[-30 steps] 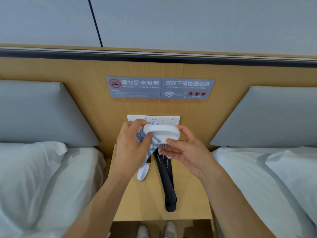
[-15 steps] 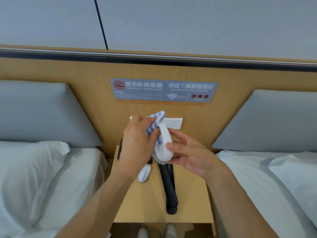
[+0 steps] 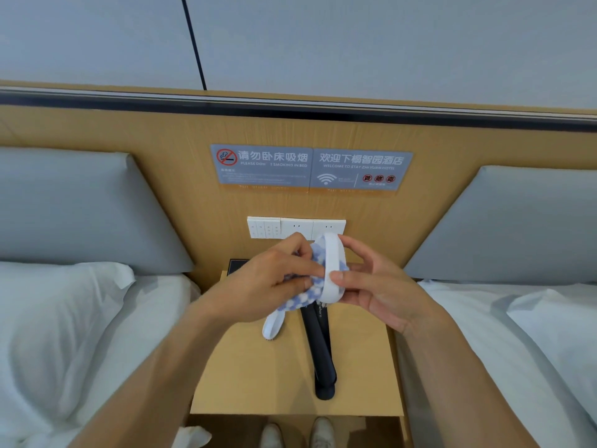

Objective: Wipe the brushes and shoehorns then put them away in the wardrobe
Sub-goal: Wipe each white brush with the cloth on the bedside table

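Hands [image 3: 323, 279] hold white brush [image 3: 333, 270] upright, long axis vertical.

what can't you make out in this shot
Head view only:
- Second brush: its far end is hidden under the cloth.
- Shoehorns: far ends are hidden behind the held brush and hands.
- Sign: small print is too blurred to read.
- Wardrobe: out of frame.

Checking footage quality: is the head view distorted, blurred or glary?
Head view: wide-angle bending bows the headboard rail; lighting soft and even, no glare; sign small print unreadable; hands and white brush reasonably sharp.
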Demonstrator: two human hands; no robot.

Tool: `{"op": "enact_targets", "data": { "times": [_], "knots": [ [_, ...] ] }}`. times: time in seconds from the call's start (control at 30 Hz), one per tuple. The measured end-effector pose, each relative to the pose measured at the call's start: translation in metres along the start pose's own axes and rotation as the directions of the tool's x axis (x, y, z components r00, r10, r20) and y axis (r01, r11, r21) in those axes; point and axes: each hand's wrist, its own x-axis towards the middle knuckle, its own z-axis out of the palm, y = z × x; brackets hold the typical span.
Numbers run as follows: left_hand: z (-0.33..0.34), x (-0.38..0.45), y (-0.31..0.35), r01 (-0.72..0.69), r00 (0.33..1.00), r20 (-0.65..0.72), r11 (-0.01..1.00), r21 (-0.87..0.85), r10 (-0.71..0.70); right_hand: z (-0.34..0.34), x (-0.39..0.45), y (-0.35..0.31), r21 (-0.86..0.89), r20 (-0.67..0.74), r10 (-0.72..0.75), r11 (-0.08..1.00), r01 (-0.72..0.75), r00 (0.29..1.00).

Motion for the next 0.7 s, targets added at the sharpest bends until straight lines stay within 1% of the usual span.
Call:
{"op": "enact_targets", "data": {
  "times": [0.07, 0.1, 0.13, 0.23, 0.27, 0.33, 0.43, 0.5, 0.53, 0.57, 0.6, 0.63, 0.7],
  "knots": [
    [-0.01, -0.002, -0.003, 0.0, 0.997, 0.079, 1.0, -0.03, 0.002, 0.0, -0.001, 0.0, -0.028, 0.0, 0.015, 1.0, -0.015, 1.0],
    [-0.014, -0.002, -0.004, 0.003, 0.996, 0.092, 1.0, -0.027, 0.0, 0.001, -0.001, 0.0, -0.028, 0.0, 0.024, 0.999, -0.024, 1.0],
    [-0.014, -0.001, -0.004, -0.001, 0.997, 0.074, 1.0, -0.005, 0.001, 0.002, -0.001, 0.0, -0.021, 0.0, 0.033, 0.999, -0.033, 0.999],
    [-0.003, 0.006, 0.004, 0.021, 0.994, -0.105, 0.993, 0.115, -0.009, 0.006, 0.002, -0.002, -0.01, 0.019, 0.033, 0.999, -0.033, 0.999],
    [0.002, 0.008, 0.007, 0.038, 0.988, -0.151, 0.991, 0.129, -0.018, 0.007, 0.003, -0.003, -0.007, 0.019, 0.029, 1.0, -0.029, 0.999],
    [0.01, 0.009, 0.011, 0.035, 0.984, -0.175, 0.994, 0.099, -0.017, 0.006, 0.005, -0.006, 0.016, -0.016, 0.023, 1.0, -0.023, 1.0],
    [0.007, 0.005, 0.005, 0.01, 0.997, -0.081, 0.999, -0.038, -0.013, 0.001, 0.005, -0.008, 0.058, -0.07, 0.028, 0.998, -0.024, 0.997],
    [0.0, -0.001, -0.003, 0.057, 0.998, 0.012, 0.987, -0.149, -0.055, 0.001, 0.003, -0.008, 0.058, -0.07, 0.038, 0.998, -0.034, 0.997],
    [-0.002, -0.004, -0.006, 0.096, 0.995, 0.041, 0.979, -0.182, -0.09, 0.003, 0.002, -0.007, 0.065, -0.071, 0.044, 0.997, -0.039, 0.996],
    [-0.001, -0.006, -0.008, 0.133, 0.991, 0.04, 0.969, -0.207, -0.127, 0.005, 0.002, -0.007, 0.071, -0.079, 0.047, 0.997, -0.041, 0.996],
    [0.003, -0.006, -0.007, 0.166, 0.985, 0.001, 0.958, -0.233, -0.171, 0.009, 0.003, -0.006, 0.077, -0.092, 0.045, 0.996, -0.038, 0.995],
    [0.009, -0.006, -0.004, 0.193, 0.973, -0.077, 0.948, -0.252, -0.218, 0.012, 0.003, -0.006, 0.083, -0.109, 0.043, 0.996, -0.034, 0.993],
    [0.023, -0.002, 0.002, 0.217, 0.918, -0.27, 0.939, -0.267, -0.289, 0.02, 0.004, -0.004, 0.09, -0.143, 0.042, 0.995, -0.029, 0.989]
  ]
}}
